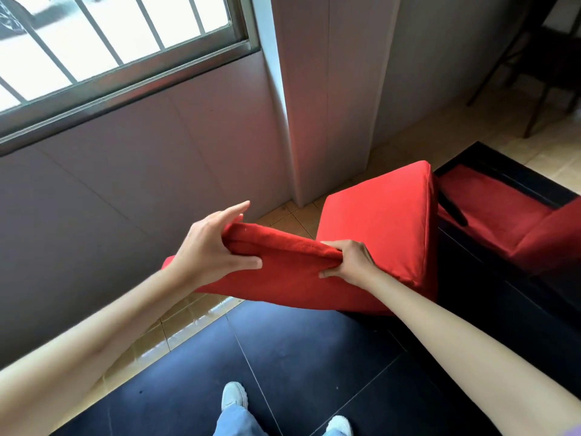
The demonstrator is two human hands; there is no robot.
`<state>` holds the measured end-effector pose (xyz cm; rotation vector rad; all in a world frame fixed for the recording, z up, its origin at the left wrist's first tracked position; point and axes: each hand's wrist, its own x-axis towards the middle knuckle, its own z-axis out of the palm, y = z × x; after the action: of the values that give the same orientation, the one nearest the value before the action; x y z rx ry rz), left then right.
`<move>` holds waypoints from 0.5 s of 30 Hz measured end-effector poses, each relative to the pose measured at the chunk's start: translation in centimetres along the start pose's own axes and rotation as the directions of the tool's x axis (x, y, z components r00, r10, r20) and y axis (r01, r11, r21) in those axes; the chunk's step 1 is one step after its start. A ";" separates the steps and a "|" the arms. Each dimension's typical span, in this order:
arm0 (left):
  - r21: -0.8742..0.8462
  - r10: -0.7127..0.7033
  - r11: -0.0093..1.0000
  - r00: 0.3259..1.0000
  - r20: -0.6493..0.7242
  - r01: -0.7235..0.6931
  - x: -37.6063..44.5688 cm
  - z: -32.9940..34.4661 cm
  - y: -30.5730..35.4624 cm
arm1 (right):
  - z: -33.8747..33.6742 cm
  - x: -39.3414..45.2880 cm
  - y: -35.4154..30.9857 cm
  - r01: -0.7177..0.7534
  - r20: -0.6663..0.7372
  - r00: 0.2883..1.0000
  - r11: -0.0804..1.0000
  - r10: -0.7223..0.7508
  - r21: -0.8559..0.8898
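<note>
The red cushion is held up just below centre by its rolled top edge. The left hand wraps thumb and fingers round one end, forefinger out straight. The right hand pinches the soft, nubby cloth at the other. The wall is close at 10 o'clock and the black sofa frame at 3, with glossy dark floor tiles open at 6. A boxy piped cushion stands at 2.

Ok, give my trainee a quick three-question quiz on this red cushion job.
1. True or false: the left hand and right hand both grip the red fabric seat cushion.
2. What stands to the right of the cushion? A) a dark wooden sofa frame B) a green bucket C) a ladder
3. Fill in: the person's shoes are ___.
Key: 1 true; 2 A; 3 white.
</note>
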<state>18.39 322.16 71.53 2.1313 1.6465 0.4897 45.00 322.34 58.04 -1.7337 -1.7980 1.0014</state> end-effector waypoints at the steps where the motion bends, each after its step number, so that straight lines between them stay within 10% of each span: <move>1: -0.084 -0.035 0.996 0.999 -0.038 0.032 -0.6 0.5 0.1 | -0.1 -0.4 0.3 -0.007 -0.010 1.000 1.000 0.007 0.002; 15: -0.280 -0.045 0.959 0.962 -0.269 -0.033 0.5 3.0 4.5 | -2.7 -1.3 2.1 -0.057 -0.068 0.996 0.998 0.060 0.038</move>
<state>23.77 321.32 71.27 1.9117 1.6072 0.9940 48.51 321.53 58.44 -1.7861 -1.6852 0.9784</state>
